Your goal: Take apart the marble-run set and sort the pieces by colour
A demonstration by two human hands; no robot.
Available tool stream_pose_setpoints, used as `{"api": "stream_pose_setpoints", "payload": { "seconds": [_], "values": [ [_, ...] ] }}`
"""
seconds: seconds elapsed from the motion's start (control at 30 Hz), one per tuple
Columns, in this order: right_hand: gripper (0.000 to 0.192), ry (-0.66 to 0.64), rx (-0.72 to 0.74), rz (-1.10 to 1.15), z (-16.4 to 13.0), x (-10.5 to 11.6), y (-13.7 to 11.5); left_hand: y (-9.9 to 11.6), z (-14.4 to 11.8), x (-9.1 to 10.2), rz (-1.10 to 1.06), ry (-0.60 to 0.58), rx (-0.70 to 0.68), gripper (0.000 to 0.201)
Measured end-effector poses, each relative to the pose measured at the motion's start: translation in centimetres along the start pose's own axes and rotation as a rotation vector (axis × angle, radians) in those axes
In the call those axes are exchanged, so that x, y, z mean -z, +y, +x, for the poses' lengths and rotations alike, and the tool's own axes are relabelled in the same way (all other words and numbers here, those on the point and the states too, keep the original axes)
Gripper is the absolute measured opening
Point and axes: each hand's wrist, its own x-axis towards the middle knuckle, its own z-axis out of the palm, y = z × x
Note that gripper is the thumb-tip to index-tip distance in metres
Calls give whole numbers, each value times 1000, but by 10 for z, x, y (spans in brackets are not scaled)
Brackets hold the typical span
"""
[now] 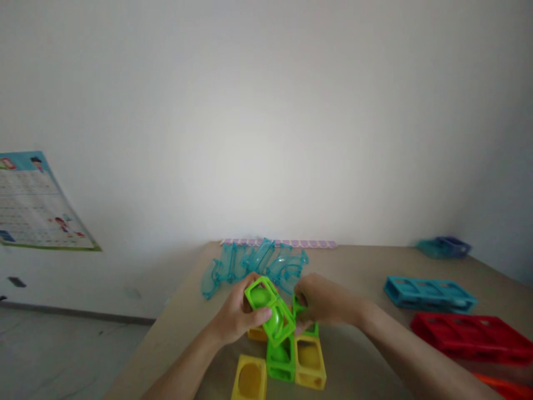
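One head-worn view looks forward and slightly down from close above the tabletop [366,266], facing the wall [266,111] beyond it.

Beyond my work I see a heap of clear turquoise curved plastic track pieces [254,264] lying near the far edge of the beige tabletop [366,266]. Behind them a strip of lilac patterned paper [291,243] runs along the white wall [266,111]. To my right lie a long blue plastic frame with openings [428,293] and, nearer, a long red plastic frame [470,336]. A small blue and teal piece [443,246] sits at the far right corner. A colourful printed poster [33,205] hangs low at left.
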Motion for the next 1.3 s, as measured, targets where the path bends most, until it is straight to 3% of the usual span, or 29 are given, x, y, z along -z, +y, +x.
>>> {"api": "stream_pose_setpoints", "payload": {
  "seconds": [0.13,0.23,0.33,0.5,0.63,0.77,0.97,1.1,1.3],
  "values": [
    [41,-119,-79,76,3,4,12,0,0,1,6,6,-13,34],
    [39,-138,-162,320,2,8,18,0,0,1,25,16,-27,34],
    [41,-20,-206,442,2,13,19,1,-1,1,17,23,-16,35],
    [46,309,-169,319,6,15,8,1,0,3,-59,31,12,37],
    [43,364,-126,621,10,10,-8,-4,0,6,-152,39,26,39],
    [38,409,-121,929,8,13,-22,-7,2,6,-273,131,-17,36],
    [32,552,-118,1125,2,25,-26,-1,9,10,-572,291,-43,31],
    [33,588,-31,1023,1,21,-27,7,16,16,-735,426,-87,30],
    [12,644,234,445,-8,11,-39,9,16,11,-787,327,-93,37]
  ]
}}
